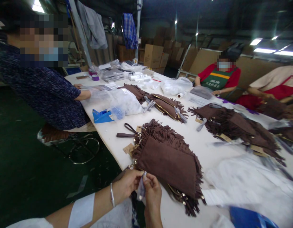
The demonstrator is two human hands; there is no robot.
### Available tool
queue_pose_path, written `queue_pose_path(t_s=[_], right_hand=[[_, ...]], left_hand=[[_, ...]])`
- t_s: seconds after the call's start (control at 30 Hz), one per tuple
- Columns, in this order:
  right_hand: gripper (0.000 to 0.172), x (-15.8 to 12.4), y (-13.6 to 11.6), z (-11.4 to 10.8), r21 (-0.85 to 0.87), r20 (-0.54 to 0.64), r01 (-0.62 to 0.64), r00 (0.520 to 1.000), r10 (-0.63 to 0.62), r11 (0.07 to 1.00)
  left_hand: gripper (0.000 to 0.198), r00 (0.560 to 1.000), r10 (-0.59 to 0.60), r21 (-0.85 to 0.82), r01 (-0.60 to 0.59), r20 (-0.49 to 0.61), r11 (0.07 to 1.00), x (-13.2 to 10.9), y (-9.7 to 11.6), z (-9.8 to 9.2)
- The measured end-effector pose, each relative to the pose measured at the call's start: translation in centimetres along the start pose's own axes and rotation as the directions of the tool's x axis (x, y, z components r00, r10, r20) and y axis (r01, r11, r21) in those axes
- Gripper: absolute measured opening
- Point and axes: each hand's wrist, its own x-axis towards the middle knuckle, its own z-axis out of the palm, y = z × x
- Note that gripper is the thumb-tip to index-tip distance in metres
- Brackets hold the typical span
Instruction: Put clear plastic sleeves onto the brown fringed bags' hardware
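Both of my hands meet at the near edge of the white table (203, 144). My left hand (127, 184) and my right hand (152, 190) pinch a small clear plastic wrapper (141, 189) between their fingertips. What is inside the wrapper is too small to make out. Just beyond my hands lies a stack of brown fringed suede bags (167, 158) with gold hardware and paper tags. A brown wrist strap (127, 131) lies left of that stack.
More fringed bags (234, 125) lie mid-table and at the right, and another pile (165, 106) further back. A blue tape dispenser (102, 115) and plastic bags (124, 101) sit by a seated person at left. Two other people sit at the far right. White wrapping (248, 183) lies near right.
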Motion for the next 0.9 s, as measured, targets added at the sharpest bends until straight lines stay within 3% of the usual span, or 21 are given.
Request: queue_pose_path(t_s=[0.23, 0.43, 0.6, 0.73, 0.9], right_hand=[[0.054, 0.1, 0.0, 0.4, 0.153, -0.071, -0.095, 0.992, 0.106, 0.984], [0.058, 0.0, -0.4, 0.7, 0.248, -0.012, -0.154, 0.987, 0.162, 0.956], [0.058, -0.2, -1.0, 0.6, 0.210, -0.015, -0.158, 0.986, 0.165, 0.965], [0.057, -0.3, -1.0, 0.5, 0.157, -0.051, -0.114, 0.991, 0.123, 0.981], [0.061, -0.5, -1.5, 0.9, 0.130, -0.056, -0.127, 0.989, 0.135, 0.983]], left_hand=[[0.007, 0.996, -0.065, 0.039, 0.063, 0.054, 0.997, 0.0, 0.5, -0.4], [0.009, 0.979, -0.120, 0.017, 0.119, 0.168, 0.993, -0.3, 0.9, -0.2], [0.006, 0.931, -0.093, -0.118, 0.143, 0.352, 0.983, -0.2, 0.3, 0.1], [0.009, 0.934, -0.055, -0.159, 0.118, 0.352, 0.980, 0.1, 0.1, 0.5], [0.014, 0.919, -0.100, -0.138, 0.163, 0.380, 0.977, 0.2, 0.4, 0.6]])
